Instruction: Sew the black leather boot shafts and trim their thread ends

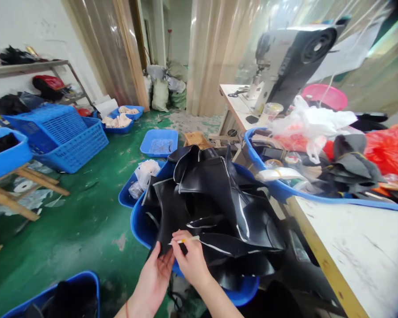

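Observation:
My left hand [152, 276] is closed on the lower edge of a black leather-like piece [168, 207], thumb on top and fingers underneath. My right hand [193, 263] pinches a slim white pen [193, 238] with a yellow band, its tip pointing left at the same piece beside my left thumb. The piece belongs to a heap of glossy black pieces [205, 176] with pale edges, piled over a blue tub [136, 227]. Several of them hang past the rim. Whether the tip touches the surface I cannot tell.
At right stands a white-topped table [358, 251] bearing a blue bin [258, 161] of scraps and bags. A sewing machine [281, 62] is behind it. Blue trays [159, 139] and crates [76, 148] sit on the green floor, with a wooden stool [16, 201] at left.

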`<control>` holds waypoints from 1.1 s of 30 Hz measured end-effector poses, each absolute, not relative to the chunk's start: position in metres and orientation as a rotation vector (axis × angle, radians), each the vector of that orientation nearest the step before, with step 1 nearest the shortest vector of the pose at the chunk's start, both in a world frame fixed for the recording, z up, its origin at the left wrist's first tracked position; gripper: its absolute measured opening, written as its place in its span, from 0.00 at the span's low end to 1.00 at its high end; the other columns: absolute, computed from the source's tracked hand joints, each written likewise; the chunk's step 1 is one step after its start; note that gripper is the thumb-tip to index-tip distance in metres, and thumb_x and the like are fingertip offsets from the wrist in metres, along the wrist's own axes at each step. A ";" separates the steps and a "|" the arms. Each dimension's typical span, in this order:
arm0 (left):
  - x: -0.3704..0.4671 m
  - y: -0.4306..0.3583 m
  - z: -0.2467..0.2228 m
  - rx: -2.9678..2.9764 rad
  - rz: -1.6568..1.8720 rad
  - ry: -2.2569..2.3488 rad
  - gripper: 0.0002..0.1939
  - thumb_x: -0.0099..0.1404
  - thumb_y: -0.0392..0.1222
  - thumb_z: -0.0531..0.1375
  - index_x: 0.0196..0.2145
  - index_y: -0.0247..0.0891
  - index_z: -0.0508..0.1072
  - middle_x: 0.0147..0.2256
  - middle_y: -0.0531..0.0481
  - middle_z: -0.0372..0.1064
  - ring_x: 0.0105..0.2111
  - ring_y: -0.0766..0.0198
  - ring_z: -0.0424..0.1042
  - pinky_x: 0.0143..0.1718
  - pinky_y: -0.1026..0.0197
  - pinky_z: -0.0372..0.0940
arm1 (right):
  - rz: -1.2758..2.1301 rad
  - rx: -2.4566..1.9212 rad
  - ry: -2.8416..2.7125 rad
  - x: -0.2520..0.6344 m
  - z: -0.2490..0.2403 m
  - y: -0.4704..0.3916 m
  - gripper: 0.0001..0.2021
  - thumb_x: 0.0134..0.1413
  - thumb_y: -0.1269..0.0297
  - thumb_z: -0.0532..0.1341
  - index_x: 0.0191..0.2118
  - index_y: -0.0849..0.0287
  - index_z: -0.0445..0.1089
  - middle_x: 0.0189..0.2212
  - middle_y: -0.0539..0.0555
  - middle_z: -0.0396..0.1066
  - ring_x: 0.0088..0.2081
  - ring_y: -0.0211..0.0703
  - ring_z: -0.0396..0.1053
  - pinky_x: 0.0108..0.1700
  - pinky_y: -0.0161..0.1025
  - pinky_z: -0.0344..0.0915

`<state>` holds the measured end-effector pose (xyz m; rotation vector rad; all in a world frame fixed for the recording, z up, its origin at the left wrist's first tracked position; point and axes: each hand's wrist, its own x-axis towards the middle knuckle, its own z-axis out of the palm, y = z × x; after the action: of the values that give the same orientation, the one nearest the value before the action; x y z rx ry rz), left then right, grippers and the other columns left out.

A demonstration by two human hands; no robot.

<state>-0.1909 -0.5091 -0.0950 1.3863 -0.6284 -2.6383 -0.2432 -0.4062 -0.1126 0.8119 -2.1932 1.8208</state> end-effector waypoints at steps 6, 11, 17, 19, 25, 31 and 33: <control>-0.184 -0.511 -0.096 1.365 -2.677 -0.567 0.08 0.69 0.32 0.57 0.41 0.24 0.73 0.38 0.33 0.78 0.35 0.60 0.79 0.40 0.62 0.75 | 1.803 0.844 -2.220 -0.241 -0.116 -0.407 0.06 0.60 0.73 0.57 0.36 0.56 0.70 0.34 0.54 0.74 0.39 0.43 0.74 0.46 0.43 0.73; -0.186 -0.515 -0.096 1.391 -2.694 -0.548 0.09 0.69 0.32 0.57 0.42 0.21 0.73 0.38 0.30 0.77 0.35 0.58 0.79 0.41 0.61 0.76 | 1.775 0.843 -2.243 -0.243 -0.117 -0.409 0.06 0.60 0.73 0.56 0.36 0.56 0.68 0.33 0.54 0.72 0.39 0.44 0.73 0.46 0.44 0.73; -0.186 -0.516 -0.099 1.381 -2.703 -0.525 0.08 0.68 0.32 0.58 0.42 0.22 0.72 0.38 0.32 0.77 0.35 0.59 0.79 0.40 0.61 0.76 | 1.761 0.907 -2.265 -0.244 -0.117 -0.409 0.07 0.60 0.74 0.56 0.36 0.55 0.67 0.32 0.52 0.71 0.38 0.42 0.72 0.49 0.45 0.72; -0.184 -0.517 -0.101 1.378 -2.699 -0.519 0.08 0.68 0.32 0.59 0.42 0.23 0.73 0.38 0.32 0.77 0.35 0.60 0.79 0.41 0.61 0.76 | 1.756 0.893 -2.264 -0.244 -0.117 -0.408 0.07 0.61 0.74 0.55 0.37 0.55 0.67 0.32 0.52 0.71 0.38 0.42 0.72 0.49 0.45 0.72; -0.186 -0.519 -0.101 1.390 -2.687 -0.522 0.09 0.67 0.31 0.59 0.44 0.22 0.72 0.41 0.31 0.77 0.37 0.59 0.79 0.44 0.61 0.75 | 1.735 0.850 -2.281 -0.246 -0.121 -0.411 0.06 0.61 0.74 0.56 0.37 0.56 0.68 0.34 0.55 0.72 0.40 0.44 0.73 0.44 0.42 0.73; -0.176 -0.506 -0.097 1.395 -2.788 -0.525 0.11 0.70 0.40 0.58 0.43 0.28 0.73 0.41 0.37 0.78 0.39 0.60 0.79 0.40 0.62 0.74 | 1.721 0.955 -2.156 -0.240 -0.063 -0.389 0.10 0.60 0.77 0.56 0.40 0.55 0.70 0.32 0.52 0.73 0.40 0.42 0.72 0.54 0.49 0.69; -0.171 -0.487 -0.089 1.361 -3.016 -0.604 0.16 0.67 0.47 0.61 0.42 0.30 0.74 0.40 0.40 0.78 0.36 0.61 0.79 0.36 0.63 0.73 | 1.623 0.928 -2.071 -0.247 -0.029 -0.366 0.11 0.59 0.78 0.57 0.42 0.56 0.71 0.35 0.53 0.74 0.43 0.44 0.72 0.48 0.44 0.72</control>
<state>-0.1708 -0.4868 -0.0894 1.3607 -0.6045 -3.0165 -0.2471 -0.3664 -0.0292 0.9276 -2.0713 1.6232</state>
